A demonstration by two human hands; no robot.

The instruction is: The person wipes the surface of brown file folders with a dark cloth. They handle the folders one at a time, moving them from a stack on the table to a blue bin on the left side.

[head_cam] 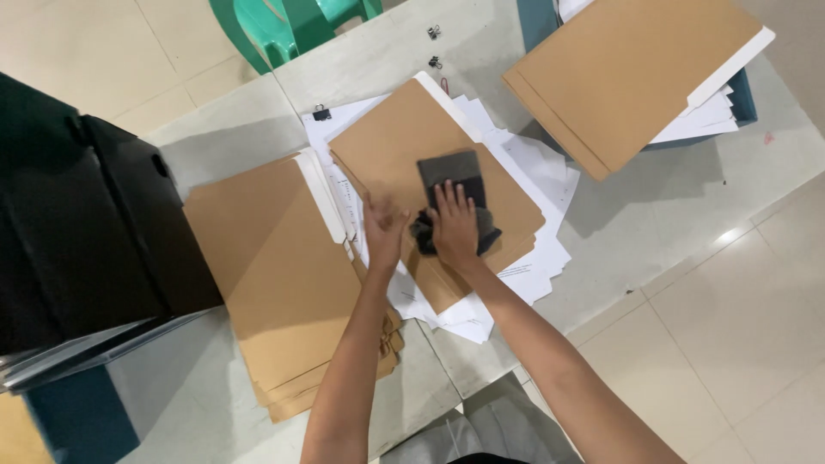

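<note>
We see the right hand (pixel 455 228) lying flat, fingers spread, pressing a dark soft cloth (pixel 453 198) onto a smooth brown card folder (pixel 404 146) in the middle of the pale tabletop (pixel 636 232). The left hand (pixel 384 228), blurred, rests open-fingered on that folder's near edge, gripping nothing. White paper sheets (pixel 537 258) fan out beneath. A stack of matching folders (pixel 266 275) lies just left.

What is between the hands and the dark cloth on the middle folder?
Nothing visible. The right hand lies flat on the dark cloth, and the left hand rests beside it on the brown folder.
</note>
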